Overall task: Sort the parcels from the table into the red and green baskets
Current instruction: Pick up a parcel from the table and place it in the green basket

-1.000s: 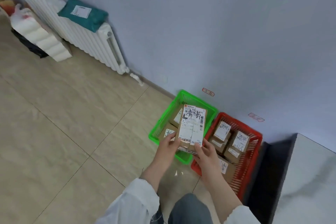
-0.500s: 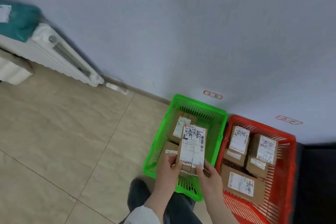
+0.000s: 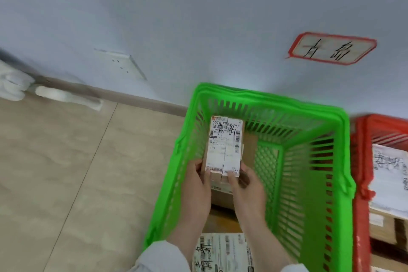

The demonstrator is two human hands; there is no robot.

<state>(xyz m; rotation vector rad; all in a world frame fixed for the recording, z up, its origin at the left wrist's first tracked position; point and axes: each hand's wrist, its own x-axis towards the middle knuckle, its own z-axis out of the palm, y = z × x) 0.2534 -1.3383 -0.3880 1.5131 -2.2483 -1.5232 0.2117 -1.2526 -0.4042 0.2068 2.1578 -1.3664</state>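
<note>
Both hands, left hand and right hand, fingers grasping labelled parcel over green basket, red basket right.

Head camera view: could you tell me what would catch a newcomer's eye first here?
The bright green basket against the wall dominates the middle. Inside it, the left hand and right hand hold a labelled cardboard parcel. A red basket stands at the right edge, and a red-bordered handwritten sign hangs above.
</note>
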